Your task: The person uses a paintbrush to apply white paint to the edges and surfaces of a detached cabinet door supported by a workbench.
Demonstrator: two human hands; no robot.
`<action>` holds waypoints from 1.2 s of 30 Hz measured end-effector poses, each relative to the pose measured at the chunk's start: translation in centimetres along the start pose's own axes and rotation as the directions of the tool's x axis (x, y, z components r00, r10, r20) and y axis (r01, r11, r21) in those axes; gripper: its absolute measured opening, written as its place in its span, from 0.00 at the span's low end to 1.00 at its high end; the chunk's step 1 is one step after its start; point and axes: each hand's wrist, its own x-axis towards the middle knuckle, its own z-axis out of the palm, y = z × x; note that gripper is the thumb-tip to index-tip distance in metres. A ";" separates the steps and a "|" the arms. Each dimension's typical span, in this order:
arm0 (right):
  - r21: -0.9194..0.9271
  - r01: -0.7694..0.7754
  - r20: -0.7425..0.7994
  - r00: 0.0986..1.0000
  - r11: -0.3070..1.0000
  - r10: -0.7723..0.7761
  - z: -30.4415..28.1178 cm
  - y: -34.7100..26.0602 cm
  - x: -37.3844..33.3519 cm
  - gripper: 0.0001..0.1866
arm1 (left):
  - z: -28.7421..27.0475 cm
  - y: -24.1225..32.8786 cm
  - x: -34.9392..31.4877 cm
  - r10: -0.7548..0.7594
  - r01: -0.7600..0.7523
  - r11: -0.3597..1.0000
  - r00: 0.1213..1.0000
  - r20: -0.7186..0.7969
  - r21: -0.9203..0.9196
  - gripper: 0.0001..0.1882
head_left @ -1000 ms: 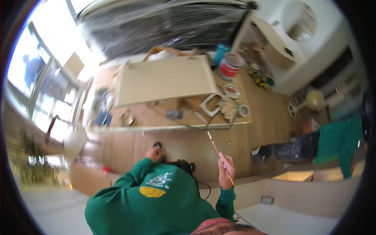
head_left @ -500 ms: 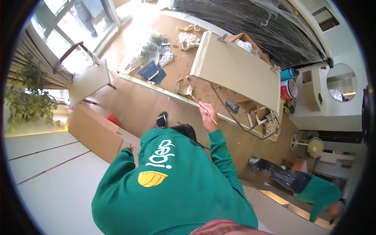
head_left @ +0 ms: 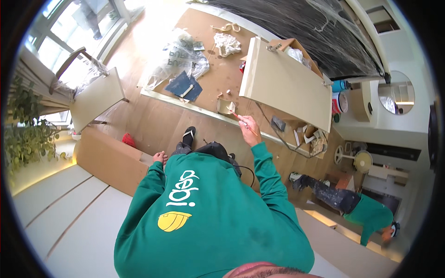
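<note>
In my right hand [head_left: 249, 130] is a slim paintbrush [head_left: 237, 116] with a reddish handle, pinched between my fingers. Its tip reaches into a small cream-coloured open tub [head_left: 225, 106] at the near edge of the cardboard-covered table [head_left: 204, 74]. My left hand [head_left: 160, 157] hangs low beside my body, its fingers loosely bent and nothing visible in them. A dark blue sheet [head_left: 183, 87] with a small tool on it lies left of the tub. To the right, a pale cabinet door panel [head_left: 287, 83] with metal hinges rests raised over the table.
Clear plastic wrapping [head_left: 181, 58] and crumpled paper [head_left: 227, 44] lie on the table. A paint bucket [head_left: 340, 103] stands beyond the panel. At left are a chair with a pale panel [head_left: 97, 99] and a cardboard box [head_left: 109, 157]. A co-worker in green [head_left: 371, 213] bends at right.
The brush tip has moved into the tub, with my right hand slightly nearer the table. My left hand has risen a little. The view has shifted slightly.
</note>
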 end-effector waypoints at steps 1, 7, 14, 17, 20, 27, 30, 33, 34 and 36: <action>-0.014 -0.006 0.013 1.000 1.000 0.006 0.0 0.0 0.1 0.14 | -0.1 0.2 0.2 -0.017 0.015 0.998 0.999 0.037 0.066 0.15; 0.017 -0.044 -0.025 0.999 0.999 0.044 -0.7 -1.7 -0.4 0.14 | -3.9 -0.1 0.3 -0.194 0.191 0.981 0.978 -0.076 -0.040 0.13; -0.003 -0.040 -0.080 0.996 0.999 0.040 -1.0 -0.6 -1.5 0.14 | -4.9 1.3 0.4 -0.174 0.180 0.981 0.981 -0.088 0.069 0.20; 0.023 -0.044 -0.096 0.994 0.999 0.046 -1.3 -0.9 -1.9 0.14 | -3.6 2.6 1.3 -0.152 0.159 0.982 0.986 -0.074 0.106 0.20; -0.015 -0.074 -0.093 0.993 0.997 0.073 -1.2 -1.0 -2.5 0.14 | -2.3 4.1 0.5 -0.100 0.096 0.990 0.994 0.042 0.102 0.15; -0.069 0.020 -0.236 0.971 0.997 -0.036 -7.1 -5.5 -6.3 0.15 | 1.5 12.4 2.4 0.293 -0.241 0.913 0.949 0.116 -0.329 0.12; -0.014 0.044 -0.301 0.952 0.999 -0.047 -10.1 -6.5 -9.8 0.17 | 5.5 19.3 1.9 0.686 -0.716 0.685 0.696 -0.211 -0.133 0.10; -0.001 -0.112 -0.278 0.954 0.994 0.108 -13.5 -6.3 -15.0 0.17 | 11.7 28.3 -0.2 0.891 -0.884 0.444 0.417 -0.181 0.145 0.12; -0.011 -0.090 -0.335 0.939 0.996 0.081 -14.4 -5.8 -17.1 0.17 | 14.8 30.9 -2.2 0.917 -0.912 0.389 0.369 -0.154 0.131 0.13; 0.087 -0.091 -0.399 0.909 0.992 0.119 -16.4 -5.4 -20.5 0.17 | 18.8 35.6 -4.4 0.929 -0.935 0.348 0.333 -0.160 0.071 0.16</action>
